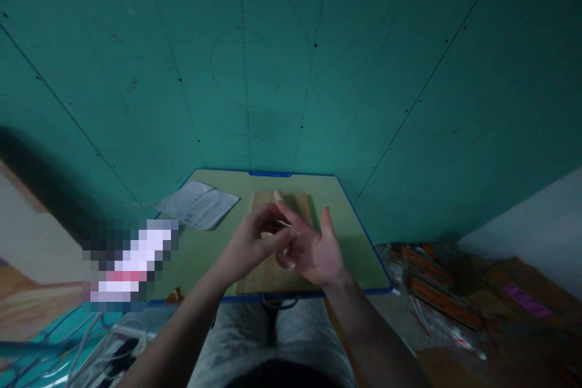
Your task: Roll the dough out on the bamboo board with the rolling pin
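Observation:
Above a wooden board [259, 276], my two hands meet in front of me. My left hand [254, 242] has its thumb and fingers closed against the fingers of the other hand. A thin whitish sliver shows at that pinch, too small and blurred to name. Palm up, my right hand [316, 251] has its thumb and index finger stretched apart, while its other fingers curl in. The index fingertip looks paler than the rest, as if covered. Under the board is a pale green tabletop [354, 254] with a blue rim.
A printed paper sheet [200, 203] lies at the table's left back. A small brownish item [174, 296] sits near the front left edge. Behind rises a green wall [273, 73]. Cardboard and plastic wrapping [445, 291] crowd the floor at right; cables [59, 339] lie at lower left.

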Available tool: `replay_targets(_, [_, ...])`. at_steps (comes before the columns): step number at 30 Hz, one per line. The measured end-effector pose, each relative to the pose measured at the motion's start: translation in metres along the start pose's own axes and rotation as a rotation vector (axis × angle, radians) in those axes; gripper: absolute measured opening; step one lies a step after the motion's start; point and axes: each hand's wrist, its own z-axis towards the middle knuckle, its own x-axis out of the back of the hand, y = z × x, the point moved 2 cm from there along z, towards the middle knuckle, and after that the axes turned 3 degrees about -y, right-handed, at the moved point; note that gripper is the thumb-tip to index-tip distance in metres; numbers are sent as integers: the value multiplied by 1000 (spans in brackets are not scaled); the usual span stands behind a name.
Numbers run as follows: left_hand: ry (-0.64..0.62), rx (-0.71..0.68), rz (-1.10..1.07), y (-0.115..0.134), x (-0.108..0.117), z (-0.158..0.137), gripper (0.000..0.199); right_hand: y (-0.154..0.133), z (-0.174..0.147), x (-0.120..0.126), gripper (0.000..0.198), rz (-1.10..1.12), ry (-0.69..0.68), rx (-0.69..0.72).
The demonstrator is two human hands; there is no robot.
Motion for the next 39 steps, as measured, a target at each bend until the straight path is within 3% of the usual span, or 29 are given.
replay_targets(3, [46, 63, -90, -5, -12, 0, 37, 6, 1, -1, 101, -119, -39, -13])
replay_targets(7, [189, 98, -171, -14, -25, -1, 47, 16, 3, -3, 103, -287, 30, 42])
replay_targets(11, [263, 131, -168, -19, -25, 1, 54, 22, 1, -3, 105, -395, 19, 69])
replay_targets(19, [109, -47, -118, -19, -12, 3, 45, 15, -4, 12, 109, -172, -127, -30])
replay_targets(22, [154, -36, -184, -23, -15, 4, 44, 15, -1, 10, 106, -140, -148, -17])
replay_targets(28, [301, 119, -226, -34, -19, 12, 53, 25, 3, 5, 109, -334, -73, -39])
replay_targets(30, [264, 127, -224, -33, -17, 15, 53, 26, 2, 8, 114, -312, -87, -61])
replay_targets(35, [15, 23, -106, -25, -6, 14, 42, 23, -5, 22, 117, -95, -92, -72])
replay_targets(39, [-44, -37, -33, -24, 0, 10, 38, 23, -6, 24, 116, -65, -84, -62])
